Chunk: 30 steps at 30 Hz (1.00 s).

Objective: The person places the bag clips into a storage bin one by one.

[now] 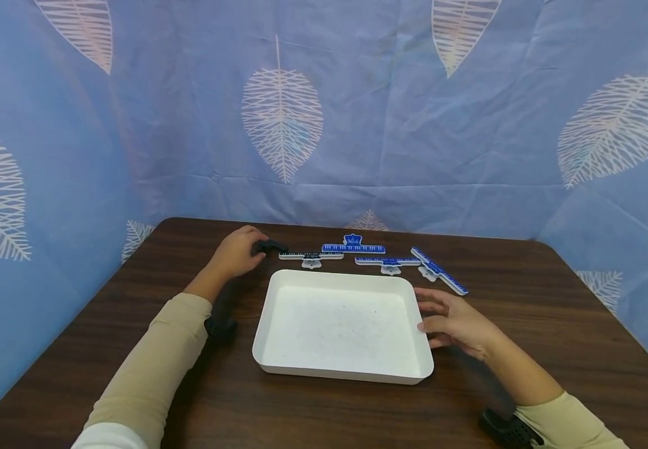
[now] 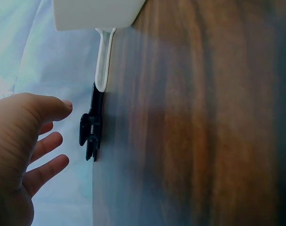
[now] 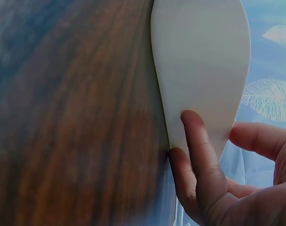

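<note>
Two hands (image 1: 236,252) (image 1: 461,322), fingers (image 3: 199,146) parted, right touching tray (image 1: 343,327)

Smooth plastic tray (image 1: 343,325), wood-grain table (image 1: 537,312)

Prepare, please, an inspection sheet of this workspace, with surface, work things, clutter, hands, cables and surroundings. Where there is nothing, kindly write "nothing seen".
Surface: dark brown table with wood grain.
Work things: white tray near the middle, small dark specks inside; beyond it, a black clip and four keyboard-patterned clips, one of them lying diagonally at the right.
Clutter: nothing seen.
Left hand: beside the black clip, fingers apart, not gripping it.
Right hand: holds the tray's right side, thumb at the rim, fingers against the outer wall.
Cables: nothing seen.
Surroundings: blue cloth with pale leaf prints behind and at both sides.
</note>
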Available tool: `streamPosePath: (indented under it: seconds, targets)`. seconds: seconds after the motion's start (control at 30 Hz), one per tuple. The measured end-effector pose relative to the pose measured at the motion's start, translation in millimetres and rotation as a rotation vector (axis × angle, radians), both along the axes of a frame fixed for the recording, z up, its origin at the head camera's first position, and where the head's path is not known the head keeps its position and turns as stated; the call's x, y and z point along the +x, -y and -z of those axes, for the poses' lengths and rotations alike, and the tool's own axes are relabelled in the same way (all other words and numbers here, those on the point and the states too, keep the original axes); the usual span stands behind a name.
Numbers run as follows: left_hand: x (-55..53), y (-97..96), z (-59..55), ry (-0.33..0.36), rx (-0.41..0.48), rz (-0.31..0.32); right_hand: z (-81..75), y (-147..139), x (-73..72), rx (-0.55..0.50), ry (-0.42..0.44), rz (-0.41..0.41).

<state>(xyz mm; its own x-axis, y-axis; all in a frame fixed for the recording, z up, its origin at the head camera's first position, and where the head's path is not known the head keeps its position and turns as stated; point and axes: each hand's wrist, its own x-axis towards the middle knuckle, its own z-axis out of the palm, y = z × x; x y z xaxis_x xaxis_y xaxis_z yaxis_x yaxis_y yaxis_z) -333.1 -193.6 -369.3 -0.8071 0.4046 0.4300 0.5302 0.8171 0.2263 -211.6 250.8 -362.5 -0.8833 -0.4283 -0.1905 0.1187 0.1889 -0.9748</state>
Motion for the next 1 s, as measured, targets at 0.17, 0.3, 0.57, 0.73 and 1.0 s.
streamPosePath:
  seconds: [0.17,0.3,0.57,0.73,1.0]
  targets:
    - [-6.2,0.9,3.7,0.009,-0.035,-0.014,0.5,2,-0.1,0.009,-0.001,0.006]
    - [-11.4,2.2,5.3,0.020,-0.080,-0.028,-0.6,3,0.3,0.015,-0.006,0.009]
    - [-24.2,1.0,4.3,0.045,-0.152,-0.039,-2.0,3,1.8,0.018,-0.014,0.017]
    - [-28.1,-0.9,3.6,0.091,-0.189,-0.064,-1.6,2,1.1,0.009,-0.013,0.005]
    - [-37.9,-4.1,4.5,0.170,-0.221,-0.061,-2.3,2,1.9,0.008,-0.017,-0.001]
